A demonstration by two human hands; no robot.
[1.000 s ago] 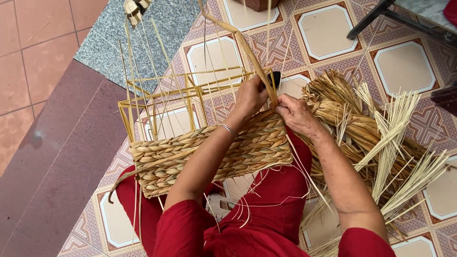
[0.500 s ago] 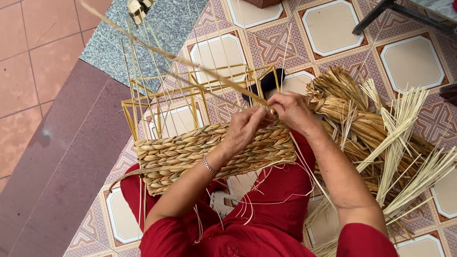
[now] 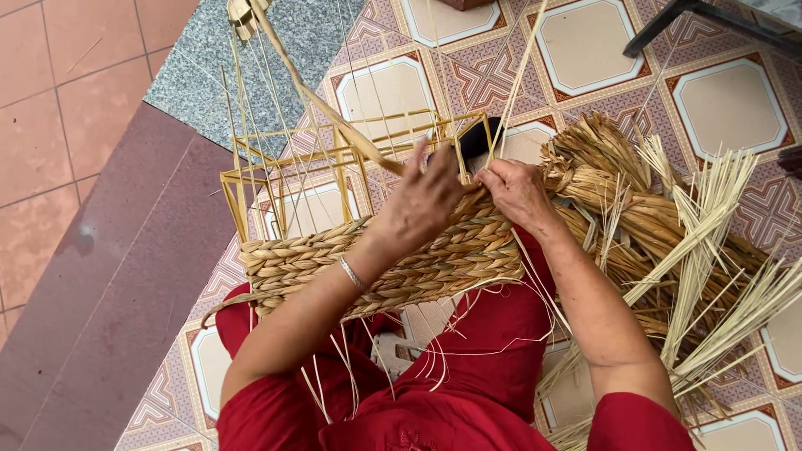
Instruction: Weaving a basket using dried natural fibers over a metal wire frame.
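Straw-coloured half-woven basket [image 3: 376, 263] lies across the person's lap, braided wall facing up, bare wire frame [image 3: 334, 167] sticking out past the braid on its far side.

Hidden / unclear:
- Left hand [image 3: 422, 200] is on the basket's top edge, fingers curled around a flat fibre strand [image 3: 317, 100]. Fingertips point away from the camera, so the grip itself is not visible; it looks closed on the strand.
- Right hand [image 3: 518, 190] is just right of the left one at the same edge, fingers pinched together on thin straw [image 3: 514, 92]. The contact point is covered by the fingers.
- A dark object behind the basket rim between the hands is mostly covered; can't tell what it is.
- Strand's top end runs out of view at the upper edge.
- Something pale on the lap below the basket is largely buried under loose fibres.
- Straw bundle [image 3: 668, 242] right of the basket is cut off at the right edge.

Versus half a second ago:
- Left hand has moved up and left along the rim, forearm now crossing the braid.
- Strand swung from a shallow diagonal to much steeper.
- Right hand barely moved.
- Basket same spot.
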